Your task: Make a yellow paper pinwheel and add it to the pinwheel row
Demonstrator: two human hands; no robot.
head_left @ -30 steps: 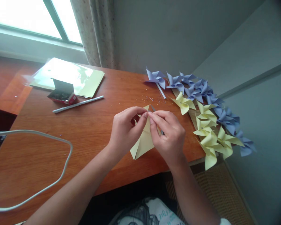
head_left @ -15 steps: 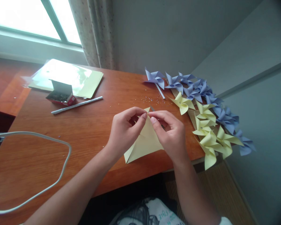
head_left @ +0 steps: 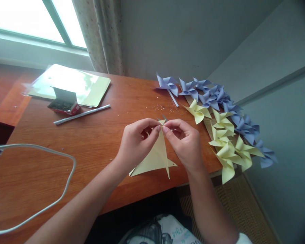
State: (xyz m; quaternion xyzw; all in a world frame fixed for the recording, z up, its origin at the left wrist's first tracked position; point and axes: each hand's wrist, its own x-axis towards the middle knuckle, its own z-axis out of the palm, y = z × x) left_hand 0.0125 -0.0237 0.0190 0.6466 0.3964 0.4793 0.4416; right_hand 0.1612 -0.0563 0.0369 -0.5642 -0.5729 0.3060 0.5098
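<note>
A pale yellow sheet of paper [head_left: 152,157], cut into pointed flaps, hangs below my fingers over the table's front part. My left hand [head_left: 141,139] pinches it near its upper corner between thumb and forefinger. Right beside it, my right hand [head_left: 184,140] pinches the same spot, the fingertips of both hands nearly touching. A small dark hole shows in the flap at the lower right. Just beyond the fingertips, the grey tips of a pointed tool [head_left: 164,117], perhaps scissors, stick out; the rest is hidden behind my hands and the paper.
Several yellow pinwheels [head_left: 226,157] and purple pinwheels [head_left: 210,96] lie along the right. A paper stick [head_left: 81,114] lies by an open red box [head_left: 64,106] of small dark items. Behind them is a yellow paper stack [head_left: 98,89]. A white cable [head_left: 73,169] loops at left.
The yellow paper has turned between my fingers, so a narrow flap and a holed corner now show at its lower right. Both hands remain pinched together, shifted very slightly.
</note>
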